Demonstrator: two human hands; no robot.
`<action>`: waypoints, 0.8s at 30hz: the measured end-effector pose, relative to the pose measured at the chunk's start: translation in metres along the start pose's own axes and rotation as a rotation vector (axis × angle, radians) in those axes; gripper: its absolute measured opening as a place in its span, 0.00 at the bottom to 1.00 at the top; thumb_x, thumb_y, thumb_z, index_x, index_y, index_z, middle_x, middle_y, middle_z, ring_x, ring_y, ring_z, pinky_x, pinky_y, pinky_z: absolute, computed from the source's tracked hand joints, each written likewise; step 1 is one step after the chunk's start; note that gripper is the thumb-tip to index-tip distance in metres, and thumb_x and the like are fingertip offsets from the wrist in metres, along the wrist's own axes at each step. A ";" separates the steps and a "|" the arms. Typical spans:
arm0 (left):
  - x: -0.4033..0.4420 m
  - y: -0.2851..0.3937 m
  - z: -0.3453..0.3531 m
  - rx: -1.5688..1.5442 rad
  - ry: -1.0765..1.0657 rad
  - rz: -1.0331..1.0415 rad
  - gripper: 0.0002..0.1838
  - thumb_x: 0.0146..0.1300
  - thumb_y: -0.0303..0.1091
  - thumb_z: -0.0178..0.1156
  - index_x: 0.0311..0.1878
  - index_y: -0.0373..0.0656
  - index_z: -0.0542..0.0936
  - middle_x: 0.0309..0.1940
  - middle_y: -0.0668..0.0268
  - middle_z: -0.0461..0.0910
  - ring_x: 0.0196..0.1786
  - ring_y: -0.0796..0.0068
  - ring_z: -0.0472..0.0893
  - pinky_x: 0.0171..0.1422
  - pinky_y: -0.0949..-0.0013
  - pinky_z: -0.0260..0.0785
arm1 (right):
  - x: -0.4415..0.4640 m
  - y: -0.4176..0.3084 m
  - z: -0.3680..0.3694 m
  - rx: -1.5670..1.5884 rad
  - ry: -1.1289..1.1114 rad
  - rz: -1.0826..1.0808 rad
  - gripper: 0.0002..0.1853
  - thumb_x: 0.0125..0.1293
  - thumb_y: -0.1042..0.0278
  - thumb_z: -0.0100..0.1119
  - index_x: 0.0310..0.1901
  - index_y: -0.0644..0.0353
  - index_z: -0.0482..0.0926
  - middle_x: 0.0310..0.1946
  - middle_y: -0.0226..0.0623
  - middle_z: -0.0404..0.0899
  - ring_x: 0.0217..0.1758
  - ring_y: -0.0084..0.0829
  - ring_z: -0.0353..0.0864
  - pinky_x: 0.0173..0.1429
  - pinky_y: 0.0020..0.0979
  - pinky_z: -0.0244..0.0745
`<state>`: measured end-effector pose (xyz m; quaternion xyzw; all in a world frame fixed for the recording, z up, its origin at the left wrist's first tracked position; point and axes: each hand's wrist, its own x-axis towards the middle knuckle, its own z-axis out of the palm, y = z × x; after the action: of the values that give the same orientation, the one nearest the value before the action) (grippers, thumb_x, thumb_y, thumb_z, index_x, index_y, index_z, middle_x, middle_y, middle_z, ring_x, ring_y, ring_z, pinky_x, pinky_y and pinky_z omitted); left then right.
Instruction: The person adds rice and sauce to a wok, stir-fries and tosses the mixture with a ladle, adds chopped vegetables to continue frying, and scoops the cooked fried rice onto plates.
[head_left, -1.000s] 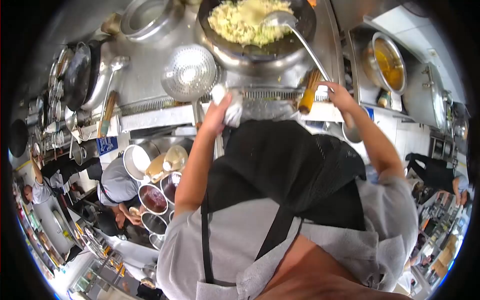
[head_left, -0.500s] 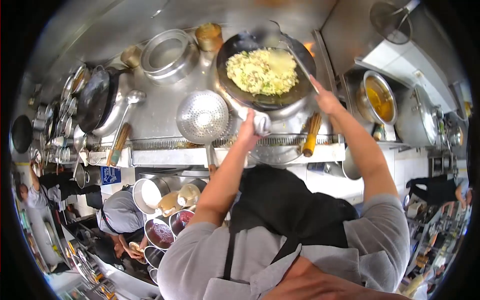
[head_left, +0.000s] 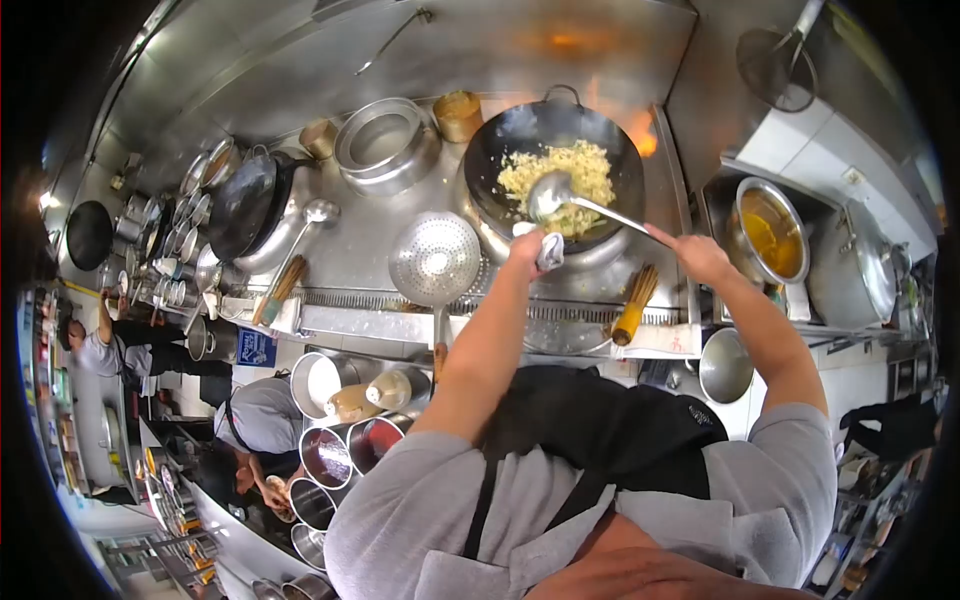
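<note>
A black wok (head_left: 490,135) sits on a burner, holding pale yellow fried rice (head_left: 578,165) with green bits. My left hand (head_left: 527,252) grips the wok's near edge through a folded white cloth (head_left: 550,252); the cloth and fingers hide whatever handle is there. In my right hand (head_left: 700,258) is the wooden end of a long metal ladle (head_left: 549,195), its bowl low in the wok against the near side of the rice. Left of the wok, a perforated strainer (head_left: 434,258) rests on the stove ledge.
Flames (head_left: 642,135) rise behind the wok's right side. A bamboo brush (head_left: 634,310) lies on the front ledge, and a bowl of yellow liquid (head_left: 770,235) stands at right. Below left, a co-worker (head_left: 262,415) bends near several metal pots (head_left: 326,455).
The ladle's bowl has come from the wok's far side to its near side. The rice now lies more toward the back, and the flames look larger. The whole view has shifted.
</note>
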<state>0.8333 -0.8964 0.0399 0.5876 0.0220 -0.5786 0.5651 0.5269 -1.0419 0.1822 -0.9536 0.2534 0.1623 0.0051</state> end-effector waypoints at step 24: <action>-0.102 0.002 -0.018 -0.235 -0.065 0.058 0.11 0.71 0.42 0.50 0.43 0.47 0.77 0.33 0.64 0.80 0.30 0.68 0.80 0.29 0.59 0.70 | -0.096 -0.110 0.073 0.527 -0.033 0.188 0.45 0.64 0.76 0.49 0.77 0.28 0.42 0.41 0.59 0.82 0.43 0.59 0.82 0.51 0.53 0.75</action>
<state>0.8130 -0.8205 0.1068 0.4988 0.0545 -0.5741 0.6470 0.4787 -0.8932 0.1347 -0.8890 0.3741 0.1059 0.2419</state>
